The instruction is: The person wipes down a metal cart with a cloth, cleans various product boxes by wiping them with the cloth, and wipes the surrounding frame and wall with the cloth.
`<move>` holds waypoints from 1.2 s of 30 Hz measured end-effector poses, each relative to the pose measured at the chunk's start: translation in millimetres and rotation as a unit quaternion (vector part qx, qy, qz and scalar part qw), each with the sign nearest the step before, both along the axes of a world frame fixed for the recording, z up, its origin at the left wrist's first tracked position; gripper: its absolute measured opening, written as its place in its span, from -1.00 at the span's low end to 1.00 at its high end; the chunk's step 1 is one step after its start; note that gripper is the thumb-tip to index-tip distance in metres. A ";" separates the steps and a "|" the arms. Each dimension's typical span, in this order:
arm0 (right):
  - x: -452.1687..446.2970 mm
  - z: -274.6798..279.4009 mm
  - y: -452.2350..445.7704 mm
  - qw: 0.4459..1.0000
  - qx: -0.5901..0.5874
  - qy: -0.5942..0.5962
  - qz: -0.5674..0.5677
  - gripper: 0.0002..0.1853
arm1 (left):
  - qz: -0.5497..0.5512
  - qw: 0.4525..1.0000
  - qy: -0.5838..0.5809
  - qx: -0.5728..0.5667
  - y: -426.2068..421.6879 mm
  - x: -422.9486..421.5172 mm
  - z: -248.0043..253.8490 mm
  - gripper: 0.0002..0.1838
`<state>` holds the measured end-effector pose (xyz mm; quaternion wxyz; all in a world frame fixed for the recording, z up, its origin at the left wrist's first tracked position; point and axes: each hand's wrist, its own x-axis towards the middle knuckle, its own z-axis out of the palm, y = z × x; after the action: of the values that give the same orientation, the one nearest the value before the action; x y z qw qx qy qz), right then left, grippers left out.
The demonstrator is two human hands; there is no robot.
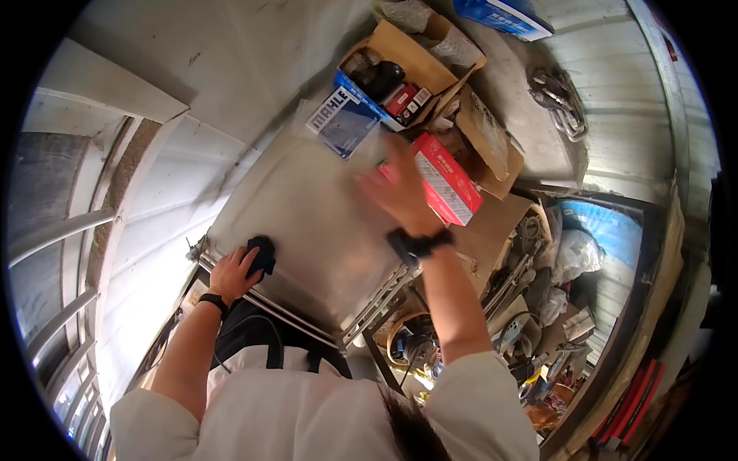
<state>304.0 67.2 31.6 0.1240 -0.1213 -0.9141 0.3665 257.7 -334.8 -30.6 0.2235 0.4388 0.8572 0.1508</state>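
Note:
My left hand (232,274) is closed around a bunched dark cloth (262,257), which lies on the front left part of a smooth, pale metal top (300,223). Farther forward, my right hand (400,188) is smeared by motion, so I cannot tell how its fingers are set. It hovers close to a red and white box (446,180), overlapping its left edge in the view; whether they touch is unclear. Just beyond that hand stands a blue and white carton (344,121) marked MAHLE.
An open cardboard box (415,58) holds dark parts and a small red box (407,102). Another torn carton (488,142) is behind the red box. Cluttered tools and plastic bags (576,257) fill the lower right. A barred window (65,238) is at left.

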 end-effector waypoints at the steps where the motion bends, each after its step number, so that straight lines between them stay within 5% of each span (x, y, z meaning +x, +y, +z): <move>1: -19.1 -18.2 -10.3 0.999 0.032 -0.043 -0.008 -0.12 | 0.000 1.000 -0.003 -0.002 0.5 -1.3 0.4 -0.40; 5: -79.0 -107.1 -31.4 0.948 0.158 -0.142 -0.237 -0.09 | 0.003 1.000 0.001 -0.014 2.1 -2.4 1.9 -0.42; 11: -109.5 -126.1 -3.3 0.801 -0.200 -0.274 -0.493 0.06 | -0.017 1.000 0.008 0.001 2.0 -4.7 4.4 -0.44; 12: -113.5 -194.8 12.0 0.783 -0.266 -0.236 -0.510 -0.02 | -0.007 1.000 0.002 0.007 -0.1 -3.2 0.5 -0.39; 18: -125.4 -133.7 -3.8 0.696 -0.509 -0.157 -0.482 -0.33 | -0.012 1.000 -0.006 0.007 3.9 -5.3 4.3 -0.43; 23: -105.7 -115.8 -17.1 0.815 -0.397 -0.008 -0.422 -0.68 | -0.009 1.000 -0.008 0.005 -0.9 -3.1 -4.0 -0.42; 24: -89.6 -27.2 -30.4 0.779 -0.480 -0.035 -0.401 -0.63 | -0.010 1.000 -0.009 0.009 -1.4 -3.1 -4.1 -0.42; 26: -41.6 -3.9 -18.2 0.841 -0.488 0.051 -0.228 -0.57 | -0.009 1.000 -0.012 0.014 -0.8 -4.8 -3.4 -0.42; 30: 64.2 35.9 42.1 0.862 -0.469 -0.004 -0.193 -0.62 | -0.011 1.000 -0.019 0.009 -0.3 -3.8 -5.6 -0.43; 32: 117.9 31.0 82.6 0.926 -0.331 -0.024 -0.182 -0.64 | -0.016 1.000 -0.016 0.012 -0.2 -3.8 -5.8 -0.43; 33: 138.1 26.6 103.0 0.902 -0.384 -0.018 -0.197 -0.65 | -0.015 1.000 -0.013 0.016 -1.0 -3.0 -5.6 -0.42; 35: 146.5 34.8 148.6 0.566 -0.768 -0.007 -0.299 -0.70 | -0.013 1.000 -0.005 0.028 -0.4 -2.6 -7.3 -0.42; 36: 136.7 49.5 150.2 0.543 -0.771 -0.007 -0.334 -0.71 | -0.011 1.000 -0.011 0.020 -0.1 -2.5 -6.9 -0.42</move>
<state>440.8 217.4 81.1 0.0893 -0.4694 -0.1740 0.8610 255.2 -334.9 -37.5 0.2257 0.4506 0.8469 0.1701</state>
